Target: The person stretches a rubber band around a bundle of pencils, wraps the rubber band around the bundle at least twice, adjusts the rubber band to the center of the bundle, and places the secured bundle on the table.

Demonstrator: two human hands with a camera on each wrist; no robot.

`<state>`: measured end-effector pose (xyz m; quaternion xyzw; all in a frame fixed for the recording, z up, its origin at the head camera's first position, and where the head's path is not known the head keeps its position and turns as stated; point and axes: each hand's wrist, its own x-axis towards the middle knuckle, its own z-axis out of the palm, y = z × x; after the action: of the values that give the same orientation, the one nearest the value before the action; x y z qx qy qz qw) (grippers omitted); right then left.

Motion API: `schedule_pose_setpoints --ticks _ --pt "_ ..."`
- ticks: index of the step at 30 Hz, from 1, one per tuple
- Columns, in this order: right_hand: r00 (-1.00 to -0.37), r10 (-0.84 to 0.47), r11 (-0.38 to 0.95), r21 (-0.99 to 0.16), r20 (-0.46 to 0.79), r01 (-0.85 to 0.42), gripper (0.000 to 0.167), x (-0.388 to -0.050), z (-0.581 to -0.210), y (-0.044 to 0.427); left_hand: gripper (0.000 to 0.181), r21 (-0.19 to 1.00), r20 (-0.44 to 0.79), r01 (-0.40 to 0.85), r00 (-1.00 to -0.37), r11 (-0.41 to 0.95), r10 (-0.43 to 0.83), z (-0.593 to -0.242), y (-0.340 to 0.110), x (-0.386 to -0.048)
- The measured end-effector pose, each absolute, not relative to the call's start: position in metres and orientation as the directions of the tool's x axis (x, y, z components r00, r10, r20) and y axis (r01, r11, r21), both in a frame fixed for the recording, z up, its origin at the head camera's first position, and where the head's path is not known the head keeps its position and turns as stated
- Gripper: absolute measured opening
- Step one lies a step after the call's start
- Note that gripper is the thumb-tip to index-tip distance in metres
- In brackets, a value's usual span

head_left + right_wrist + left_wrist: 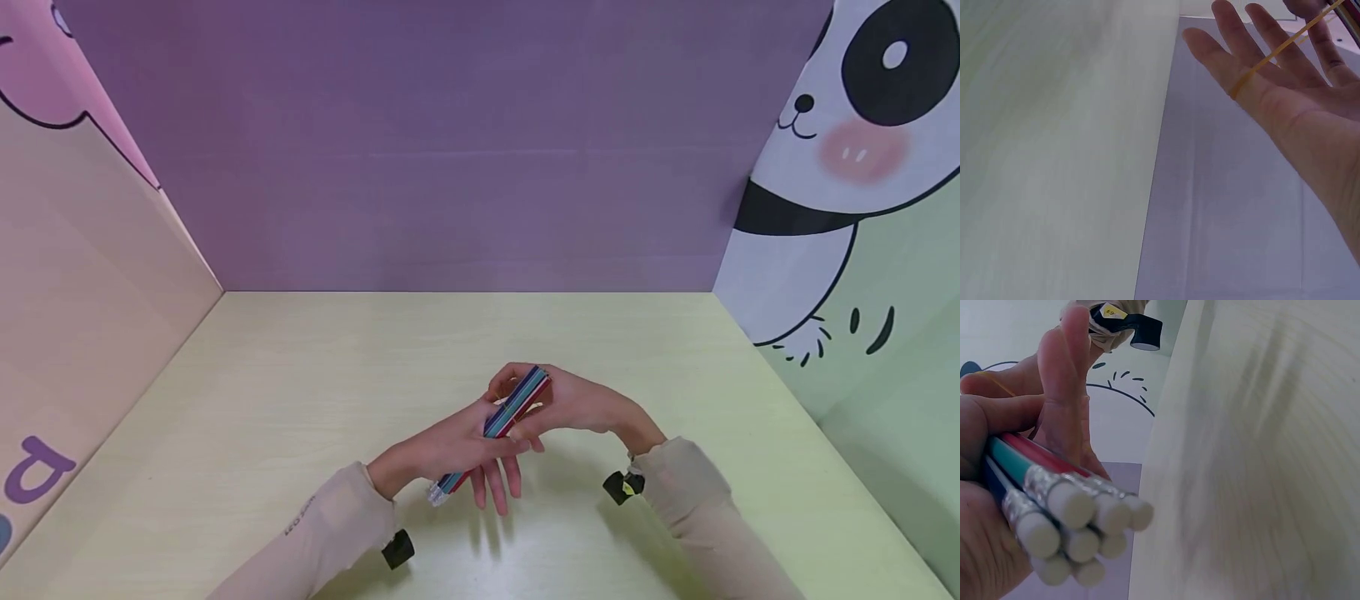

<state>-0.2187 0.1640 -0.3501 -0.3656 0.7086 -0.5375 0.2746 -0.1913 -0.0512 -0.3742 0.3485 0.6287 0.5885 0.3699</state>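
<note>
My left hand (461,437) grips a slanting bundle of pencils (516,403) above the table; its thumb lies across them and its other fingers hang below. In the left wrist view the white eraser ends (1071,506) of the pencils face the camera, with silvery ferrules and blue, teal and red barrels. At the bundle's upper end is my right hand (581,404), its thumb and index finger curved about the pencils. A thin yellow rubber band (1277,51) is stretched from the outer edge of my right hand towards the pencils. Where the band ends is hidden.
The pale wooden table (315,358) lies under both hands. A purple wall (465,167) stands behind it, with decorated panels (97,275) on the left and a panda picture (840,183) on the right. A small black camera (398,549) hangs at each wrist.
</note>
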Motion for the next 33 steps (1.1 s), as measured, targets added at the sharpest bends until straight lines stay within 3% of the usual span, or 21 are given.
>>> schedule_pose_setpoints --ticks 4,9,21,33 --pt "-0.569 -0.822 0.159 -0.954 0.015 -0.256 0.046 -0.218 -0.354 0.160 0.028 0.998 -0.050 0.005 -0.481 0.059 0.875 -0.375 -0.051 -0.191" --pt "-0.619 -0.786 0.199 -0.944 0.008 -0.265 0.044 -0.221 -0.353 0.165 0.032 0.997 -0.065 -0.002 -0.495 0.073 0.866 -0.374 -0.050 -0.191" --pt "-0.614 -0.787 0.111 -0.965 0.061 -0.238 0.036 -0.225 -0.347 0.176 0.032 0.995 -0.086 0.001 -0.515 0.101 0.853 -0.374 -0.051 -0.191" --pt "-0.685 -0.729 0.245 -0.941 -0.020 -0.234 0.035 -0.230 -0.341 0.187 0.027 0.993 -0.098 -0.006 -0.571 0.116 0.815 -0.365 -0.060 -0.196"
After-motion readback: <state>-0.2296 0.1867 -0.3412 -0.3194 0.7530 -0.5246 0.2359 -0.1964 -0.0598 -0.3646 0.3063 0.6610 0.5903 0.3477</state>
